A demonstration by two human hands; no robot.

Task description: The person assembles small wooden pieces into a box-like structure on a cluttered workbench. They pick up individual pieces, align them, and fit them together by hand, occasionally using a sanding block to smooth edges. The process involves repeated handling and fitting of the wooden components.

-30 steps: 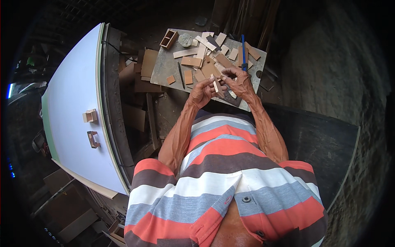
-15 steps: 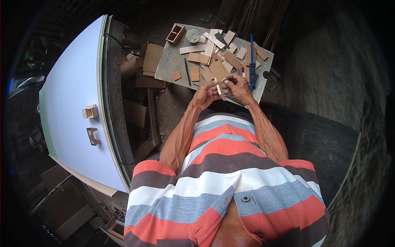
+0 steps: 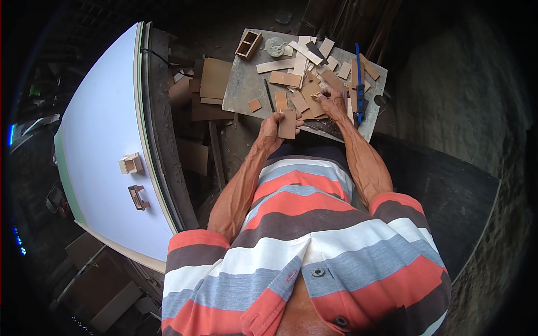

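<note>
Brown flat pc. [image 3: 287, 124] is in the L hand [image 3: 270, 132], fingers gripping it, by the tabletop's [image 3: 241, 92] near edge. R hand [image 3: 335, 104] is over wood pcs. [image 3: 285, 79] nr. the middle; can't tell if its fingers hold smth. Blue tool [image 3: 360, 89] lies nr. R edge, box [image 3: 255, 48] at far L corner.

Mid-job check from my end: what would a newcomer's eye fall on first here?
Probably the big white board at the left, bright against the dark surroundings, with two small box-like wooden pieces on it. Next, the bold striped shirt filling the lower middle. Then the scattered wood strips on the grey table at upper middle, with a flat brown piece in the left-hand grip by its near edge.
</note>
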